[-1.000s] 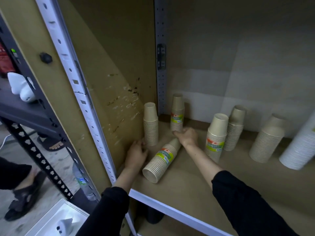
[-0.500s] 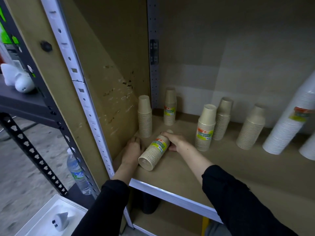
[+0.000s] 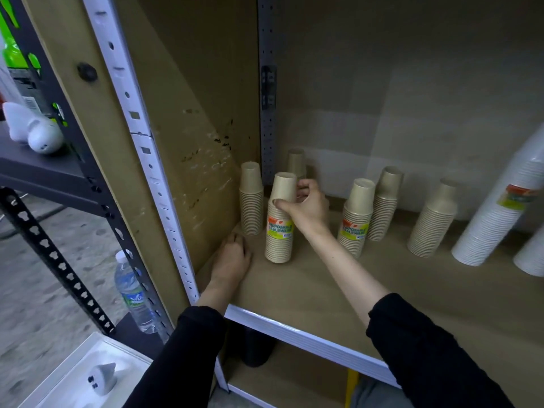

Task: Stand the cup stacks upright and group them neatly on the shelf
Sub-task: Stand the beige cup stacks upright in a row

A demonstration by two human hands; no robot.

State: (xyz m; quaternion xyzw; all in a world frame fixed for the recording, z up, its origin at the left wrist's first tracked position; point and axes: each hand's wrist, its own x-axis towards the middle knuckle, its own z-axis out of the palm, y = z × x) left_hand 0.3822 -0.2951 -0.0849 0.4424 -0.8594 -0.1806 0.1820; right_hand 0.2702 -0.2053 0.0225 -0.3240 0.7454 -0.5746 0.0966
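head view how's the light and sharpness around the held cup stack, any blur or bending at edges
Head view: dim shelf interior, upper back wall in shadow; the labelled cup stack in the grip of the right hand is sharp, label print soft; wide-angle distortion bows the white upright and leans the white cup stack at the right edge; floor at lower left smeared.

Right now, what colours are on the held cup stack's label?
Label on the cup stack: orange on top, yellow-green below with white lettering. Head view shows it.

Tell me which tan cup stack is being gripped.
The upright labelled tan paper cup stack, front left; it alone has the right hand gripping its top.
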